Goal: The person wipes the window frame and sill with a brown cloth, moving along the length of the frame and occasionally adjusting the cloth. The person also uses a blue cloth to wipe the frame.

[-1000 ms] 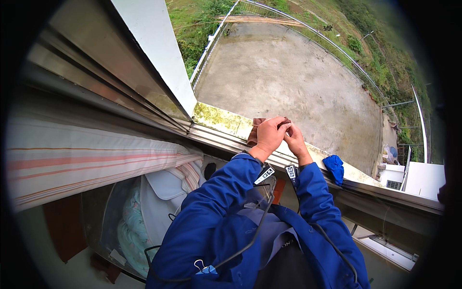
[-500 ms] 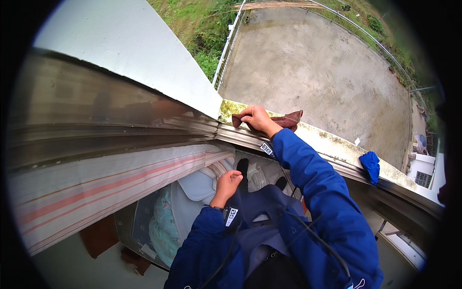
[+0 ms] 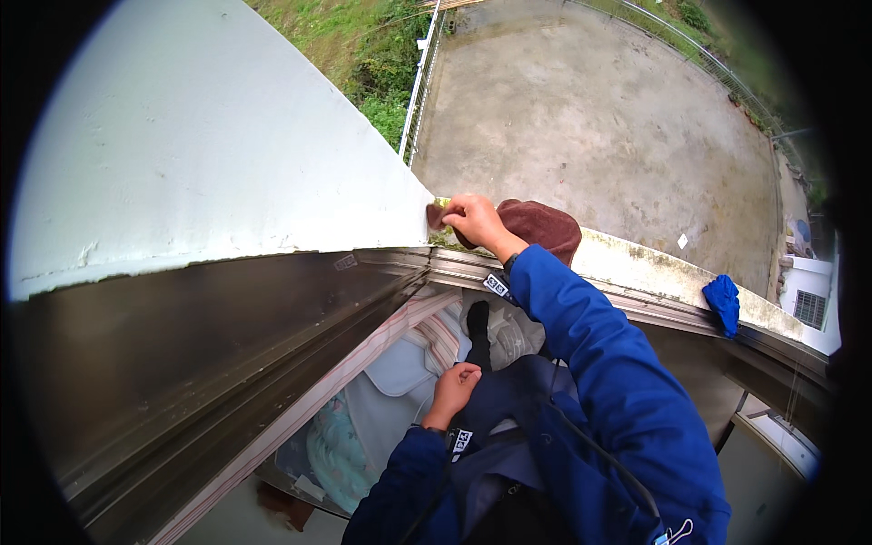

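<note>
We found the right hand (image 3: 467, 221) gripping a brown cloth (image 3: 545, 227) at the window sill (image 3: 636, 263), its bulk loose beside the wrist; the left hand (image 3: 454, 391) was curled, nothing visible inside. Good control, we judged, called for bunching the loose part.

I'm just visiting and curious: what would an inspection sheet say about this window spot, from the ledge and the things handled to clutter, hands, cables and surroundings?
Surface: stained pale ledge outside a metal window track.
Things handled: brown cloth, bunched, at the ledge's left end beside the white wall.
Clutter: crumpled blue cloth farther right along the ledge.
Hands: right hand grips the brown cloth; left hand is loosely curled lower down, nothing seen in it.
Cables: a dark cable runs along the blue jacket.
Surroundings: concrete yard with a railing outside; floral bedding inside.
</note>
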Tool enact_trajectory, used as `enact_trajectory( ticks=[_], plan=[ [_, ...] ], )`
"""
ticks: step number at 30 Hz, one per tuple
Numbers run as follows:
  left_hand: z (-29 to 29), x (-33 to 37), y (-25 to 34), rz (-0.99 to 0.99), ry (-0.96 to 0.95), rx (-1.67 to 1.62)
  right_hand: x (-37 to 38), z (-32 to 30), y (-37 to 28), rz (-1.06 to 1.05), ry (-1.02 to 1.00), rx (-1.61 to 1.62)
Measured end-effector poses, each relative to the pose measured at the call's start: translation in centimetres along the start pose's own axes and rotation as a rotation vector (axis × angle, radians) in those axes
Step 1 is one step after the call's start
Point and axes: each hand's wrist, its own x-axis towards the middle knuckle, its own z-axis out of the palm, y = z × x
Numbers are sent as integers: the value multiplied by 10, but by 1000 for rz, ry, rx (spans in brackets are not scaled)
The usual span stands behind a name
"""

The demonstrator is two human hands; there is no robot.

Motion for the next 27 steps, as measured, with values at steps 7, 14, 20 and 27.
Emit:
enact_trajectory(
  ticks=[7,14,20,27],
  plan=[
    [-10,-2,1,112,8,-19,38,-1,0,197,682,-281],
    [-2,-1,-3,53,-36,-92,1,6,-1,-155,-528,-305],
    [-3,-1,-2,104,35,-71,30,-42,8,62,411,-424],
    [2,1,10,92,-10,-148,-18,11,-1,-272,-251,-399]
  ],
)
